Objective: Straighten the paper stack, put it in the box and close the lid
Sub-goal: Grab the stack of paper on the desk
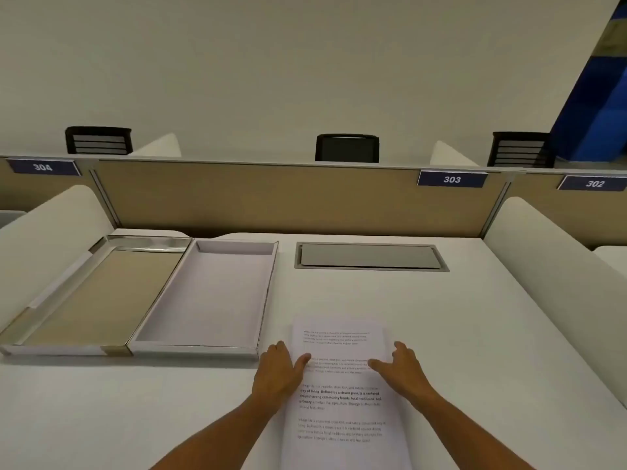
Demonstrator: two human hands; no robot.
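A stack of printed white paper (pixel 342 415) lies on the white desk, near the front edge and right of centre. My left hand (pixel 280 371) rests against its left edge with the thumb on the top sheet. My right hand (pixel 400 366) presses on the right edge, thumb lying across the page. Both hands are spread flat and grip nothing. Left of the stack sits the open white box (pixel 203 347), empty inside. Its lid (pixel 61 349), beige inside with a silver rim, lies open flat to the left of the box.
A grey cable hatch (pixel 369 256) is set into the desk behind the paper. White curved dividers (pixel 543 266) flank the desk on both sides, and a beige partition (pixel 271 198) with number plates closes the back. Black chair backs show beyond it.
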